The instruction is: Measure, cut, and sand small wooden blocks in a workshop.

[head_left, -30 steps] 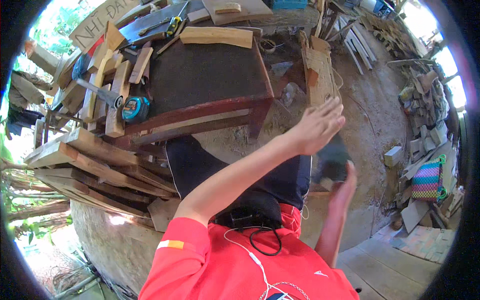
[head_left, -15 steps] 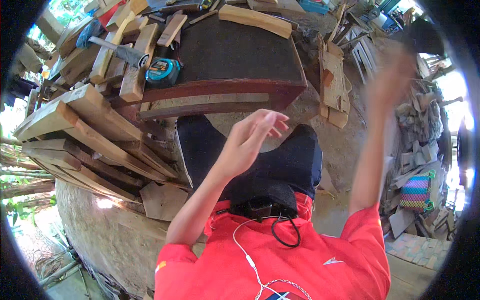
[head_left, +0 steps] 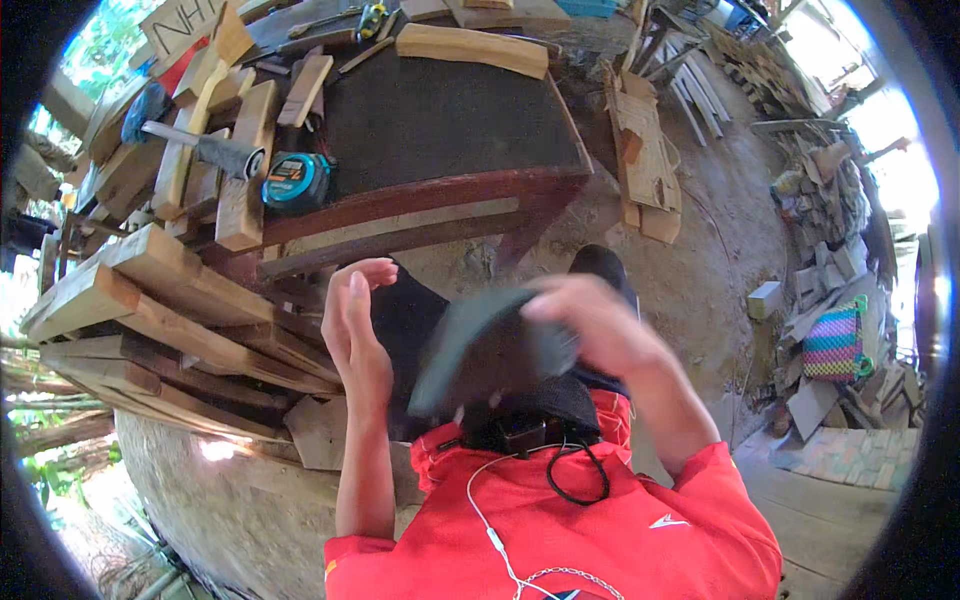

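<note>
The right hand (head_left: 590, 325) grips a dark cap (head_left: 480, 345) by its top, fingers curled over it, close above the red shirt (head_left: 560, 530). The left hand (head_left: 355, 325) stands just left of the cap, fingers straight and open, holding nothing. Farther off, a dark worktop (head_left: 440, 110) carries a tape measure (head_left: 297, 180), a hammer (head_left: 200, 148) and wood offcuts (head_left: 470, 45). Stacked planks (head_left: 150, 310) lie at left.

Open-air woodworking yard: stacked timber (head_left: 170, 320), workbench (head_left: 440, 130), tape measure (head_left: 297, 181), dirt floor (head_left: 700, 230).
</note>
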Available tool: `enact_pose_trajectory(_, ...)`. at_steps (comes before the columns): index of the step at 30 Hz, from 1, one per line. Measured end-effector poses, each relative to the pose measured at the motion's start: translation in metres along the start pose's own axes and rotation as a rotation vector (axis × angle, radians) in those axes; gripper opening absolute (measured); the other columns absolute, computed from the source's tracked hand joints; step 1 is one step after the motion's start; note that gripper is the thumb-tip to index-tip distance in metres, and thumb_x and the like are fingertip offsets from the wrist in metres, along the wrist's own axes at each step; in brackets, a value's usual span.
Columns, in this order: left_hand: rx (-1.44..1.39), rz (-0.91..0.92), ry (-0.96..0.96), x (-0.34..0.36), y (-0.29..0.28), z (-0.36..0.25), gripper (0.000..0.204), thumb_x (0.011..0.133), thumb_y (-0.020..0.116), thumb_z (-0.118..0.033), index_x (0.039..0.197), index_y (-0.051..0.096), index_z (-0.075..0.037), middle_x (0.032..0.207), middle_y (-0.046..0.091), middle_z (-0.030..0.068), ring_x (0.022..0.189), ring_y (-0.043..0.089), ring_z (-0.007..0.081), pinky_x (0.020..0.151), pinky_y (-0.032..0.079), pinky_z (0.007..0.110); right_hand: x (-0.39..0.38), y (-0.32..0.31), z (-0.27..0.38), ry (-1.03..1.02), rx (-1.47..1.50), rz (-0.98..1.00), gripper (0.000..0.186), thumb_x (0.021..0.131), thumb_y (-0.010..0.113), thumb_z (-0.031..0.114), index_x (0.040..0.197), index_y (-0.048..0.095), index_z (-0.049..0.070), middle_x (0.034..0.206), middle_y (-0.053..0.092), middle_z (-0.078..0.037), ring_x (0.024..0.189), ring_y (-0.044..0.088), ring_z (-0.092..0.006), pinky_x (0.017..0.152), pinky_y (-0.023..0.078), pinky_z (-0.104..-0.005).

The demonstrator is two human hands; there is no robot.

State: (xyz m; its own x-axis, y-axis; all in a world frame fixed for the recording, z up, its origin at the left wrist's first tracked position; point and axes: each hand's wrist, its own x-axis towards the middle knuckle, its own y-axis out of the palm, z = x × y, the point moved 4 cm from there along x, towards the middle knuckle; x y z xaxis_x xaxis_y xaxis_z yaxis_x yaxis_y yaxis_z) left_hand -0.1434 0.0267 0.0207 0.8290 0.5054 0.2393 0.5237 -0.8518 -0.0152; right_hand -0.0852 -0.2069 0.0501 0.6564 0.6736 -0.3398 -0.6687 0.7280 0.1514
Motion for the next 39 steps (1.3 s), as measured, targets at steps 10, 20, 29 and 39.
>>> enact_pose_trajectory(10, -0.102, 0.09, 0.01, 0.011, 0.026, 0.003, 0.034, 0.105, 0.041, -0.025, 0.106, 0.064, 0.0, 0.099, 0.067, 0.0092, 0.087, 0.063, 0.0166, 0.088, 0.047, 0.031, -0.199, -0.165, 0.157, -1.205, -0.395, -1.648, 0.023, 0.091, 0.06, 0.024, 0.104, 0.061, 0.005, 0.103, 0.062, -0.013, 0.096, 0.06, -0.0274, 0.084, 0.048, -0.0409)
enact_pose_trajectory(20, -0.004, -0.03, -0.002, -0.01, -0.004, -0.01, 0.028, 0.104, 0.044, -0.019, 0.102, 0.064, 0.001, 0.093, 0.064, 0.0077, 0.08, 0.061, 0.0146, 0.08, 0.047, 0.029, 0.009, -0.002, 0.024, -0.272, -1.407, 0.307, 0.032, 0.097, 0.045, 0.026, 0.087, 0.061, 0.001, 0.08, 0.063, -0.02, 0.08, 0.064, -0.04, 0.073, 0.051, -0.0537)
enact_pose_trajectory(29, 0.103, -0.132, 0.045, 0.007, -0.033, -0.022, 0.027, 0.104, 0.044, -0.017, 0.109, 0.061, 0.003, 0.099, 0.063, 0.0102, 0.085, 0.059, 0.017, 0.084, 0.048, 0.03, 0.026, 0.064, 0.0, -0.14, -0.473, 0.529, 0.044, 0.104, 0.047, 0.026, 0.139, 0.049, -0.001, 0.098, 0.067, -0.022, 0.085, 0.064, -0.0277, 0.082, 0.049, -0.0404)
enact_pose_trajectory(39, 0.402, -0.375, 0.512, 0.032, -0.023, -0.117, 0.028, 0.098, 0.047, -0.016, 0.109, 0.063, 0.005, 0.11, 0.064, 0.0151, 0.106, 0.059, 0.0235, 0.099, 0.042, 0.036, 0.07, 0.032, 0.055, -0.537, 0.279, -0.058, 0.035, 0.107, 0.046, 0.024, 0.123, 0.06, -0.003, 0.106, 0.064, 0.002, 0.101, 0.054, -0.0059, 0.092, 0.045, -0.0241)
